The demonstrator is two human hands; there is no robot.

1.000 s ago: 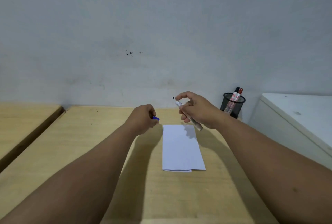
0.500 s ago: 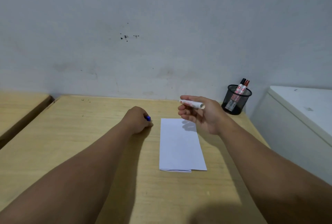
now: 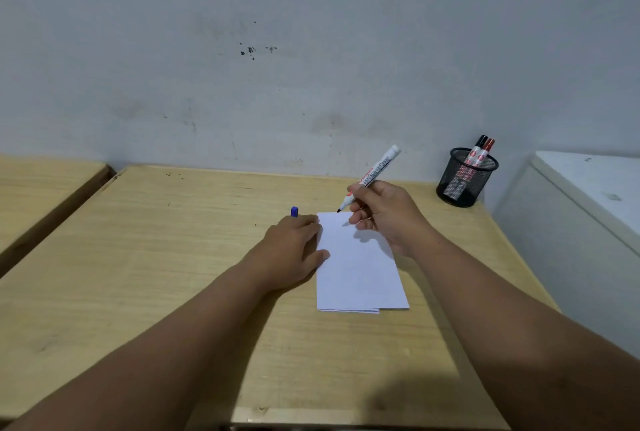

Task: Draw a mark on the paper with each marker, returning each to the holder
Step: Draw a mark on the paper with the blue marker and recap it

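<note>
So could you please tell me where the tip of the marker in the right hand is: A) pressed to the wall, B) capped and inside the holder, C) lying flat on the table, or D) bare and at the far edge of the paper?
D: the right hand holds the marker uncapped, its dark tip at the far edge of the paper.

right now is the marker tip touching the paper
Cannot tell. In the head view the marker tip sits right at the paper's far edge, and no gap or contact shows plainly.

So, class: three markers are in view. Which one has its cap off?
The marker in the right hand, its bare tip at the paper's far edge. The two markers in the mesh holder show capped tops.
</note>
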